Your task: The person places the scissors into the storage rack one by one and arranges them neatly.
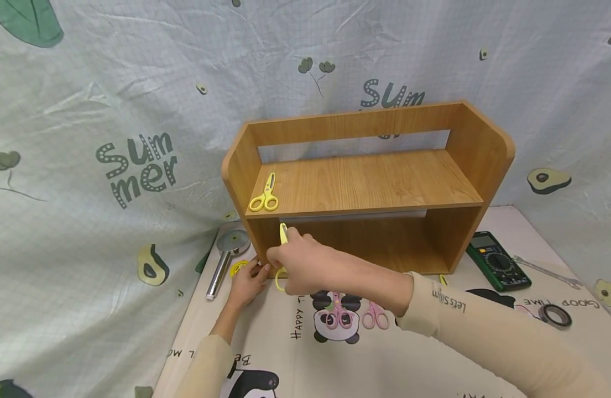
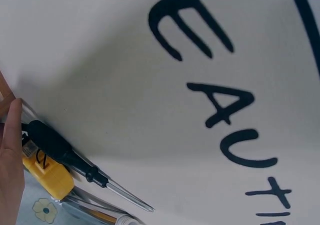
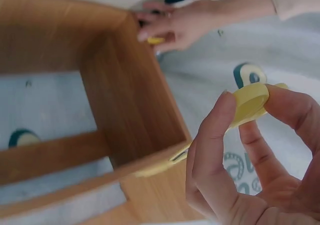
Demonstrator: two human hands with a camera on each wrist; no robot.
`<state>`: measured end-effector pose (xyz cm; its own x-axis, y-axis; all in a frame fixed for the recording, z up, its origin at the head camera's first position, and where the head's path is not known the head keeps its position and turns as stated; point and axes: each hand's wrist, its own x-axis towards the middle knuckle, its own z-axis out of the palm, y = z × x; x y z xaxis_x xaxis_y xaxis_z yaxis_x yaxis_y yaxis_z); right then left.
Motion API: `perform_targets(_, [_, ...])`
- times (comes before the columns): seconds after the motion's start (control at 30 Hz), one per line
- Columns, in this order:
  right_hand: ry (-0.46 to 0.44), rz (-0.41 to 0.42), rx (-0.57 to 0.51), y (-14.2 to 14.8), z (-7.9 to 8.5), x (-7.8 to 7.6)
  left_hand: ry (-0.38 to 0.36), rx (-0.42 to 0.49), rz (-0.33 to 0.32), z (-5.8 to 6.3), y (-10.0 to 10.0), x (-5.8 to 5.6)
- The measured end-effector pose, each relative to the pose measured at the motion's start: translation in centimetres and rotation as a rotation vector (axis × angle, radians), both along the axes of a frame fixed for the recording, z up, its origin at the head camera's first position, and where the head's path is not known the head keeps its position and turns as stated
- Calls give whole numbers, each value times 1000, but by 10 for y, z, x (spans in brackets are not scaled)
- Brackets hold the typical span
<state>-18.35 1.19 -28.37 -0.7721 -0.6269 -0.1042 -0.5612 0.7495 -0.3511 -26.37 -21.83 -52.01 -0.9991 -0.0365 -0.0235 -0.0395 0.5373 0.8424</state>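
Note:
My right hand (image 1: 305, 262) pinches a yellow pair of scissors (image 1: 283, 233) before the left end of the lower compartment of a wooden shelf (image 1: 365, 179). Thumb and fingers hold one handle loop, plain in the right wrist view, with the yellow scissors (image 3: 250, 102) pointing toward the shelf. On the upper board, at its left front corner, lies another yellow pair of scissors (image 1: 265, 198). Fingers of my left hand (image 1: 247, 284) touch the shelf's lower left corner. Near that hand lies a round yellow object (image 1: 239, 267), partly hidden.
A shower head (image 1: 225, 260) lies left of the shelf. To the right are a green multimeter (image 1: 498, 261), a wrench (image 1: 546, 272) and black tape (image 1: 555, 316). Pink scissors (image 1: 375, 316) lie in front. The left wrist view shows a dark-handled screwdriver (image 2: 55, 145).

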Motion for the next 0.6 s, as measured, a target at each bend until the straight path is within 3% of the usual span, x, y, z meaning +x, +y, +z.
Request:
perform_targets(0.27, [55, -6, 16, -2, 37, -20, 42, -9, 15, -5, 0, -1])
perform_targets(0.6, [82, -81, 37, -2, 61, -62, 15, 1, 52, -3, 3, 2])
